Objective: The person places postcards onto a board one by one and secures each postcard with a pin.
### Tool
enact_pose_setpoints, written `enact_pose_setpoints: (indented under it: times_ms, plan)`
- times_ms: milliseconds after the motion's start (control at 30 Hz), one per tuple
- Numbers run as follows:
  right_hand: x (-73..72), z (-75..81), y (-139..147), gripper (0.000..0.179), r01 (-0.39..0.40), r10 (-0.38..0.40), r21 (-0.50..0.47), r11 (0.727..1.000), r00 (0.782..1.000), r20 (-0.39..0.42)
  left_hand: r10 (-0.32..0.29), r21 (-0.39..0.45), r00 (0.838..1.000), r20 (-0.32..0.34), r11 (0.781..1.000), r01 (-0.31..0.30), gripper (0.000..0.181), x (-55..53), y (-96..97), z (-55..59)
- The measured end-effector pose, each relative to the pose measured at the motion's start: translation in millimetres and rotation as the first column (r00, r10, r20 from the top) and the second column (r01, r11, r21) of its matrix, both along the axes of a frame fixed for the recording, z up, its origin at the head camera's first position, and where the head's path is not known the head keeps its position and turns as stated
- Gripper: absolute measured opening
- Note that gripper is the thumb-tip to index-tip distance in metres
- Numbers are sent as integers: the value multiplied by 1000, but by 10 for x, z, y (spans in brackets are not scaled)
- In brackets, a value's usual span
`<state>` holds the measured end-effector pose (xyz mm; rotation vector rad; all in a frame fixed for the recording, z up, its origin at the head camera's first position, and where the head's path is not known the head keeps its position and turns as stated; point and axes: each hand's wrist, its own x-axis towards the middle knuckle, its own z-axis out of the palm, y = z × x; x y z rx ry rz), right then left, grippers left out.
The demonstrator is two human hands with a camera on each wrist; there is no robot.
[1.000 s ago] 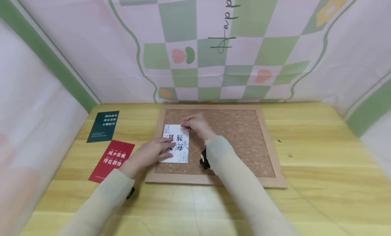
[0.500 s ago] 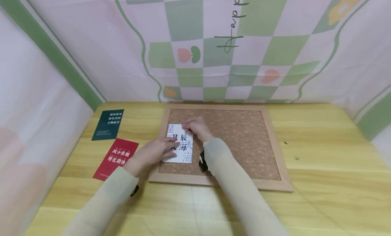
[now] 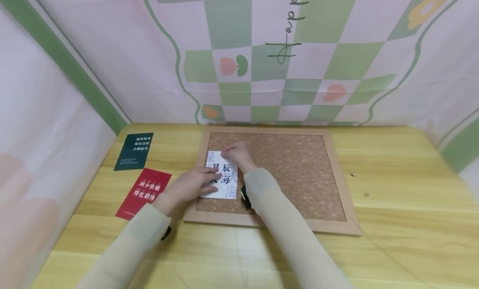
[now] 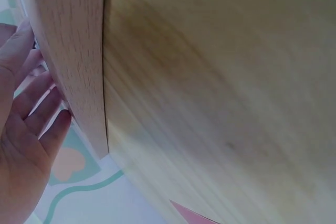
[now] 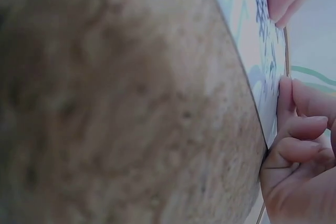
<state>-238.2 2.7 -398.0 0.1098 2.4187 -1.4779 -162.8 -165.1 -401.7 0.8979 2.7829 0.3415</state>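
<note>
One white card (image 3: 229, 172) with dark and pale lettering is laid on the left part of a wood-framed cork board (image 3: 299, 168), set on a wooden table (image 3: 404, 222); its left side is pressed by the left hand (image 3: 191, 185), whose fingers are spread apart; near the card's top edge, thumb and forefinger of the right hand (image 3: 239, 156) are pinched together on a small thing (image 3: 223, 154), mostly hidden, so that its kind cannot be told; beside the board on the left, a dark green card (image 3: 133, 151) and a red card (image 3: 144, 191) are laid, the latter partly covered by the left sleeve (image 3: 127, 239); on the right, two shiny bits (image 3: 353, 175) are seen; behind, a checked cloth (image 3: 262, 64) is hung.
</note>
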Motion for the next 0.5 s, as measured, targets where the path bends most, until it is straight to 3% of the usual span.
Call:
enact_pose_setpoints:
  times_ms: [200,500]
  plan:
    - [-18,5,-1,21,16,-16,1,1000,999,34,13,-7,1000,17,1000,-13,47,5,3,1]
    - [-53,-24,-27,22,-3,3,65,998,1000,1,24,9,999,34,1000,-24,49,17,-5,2]
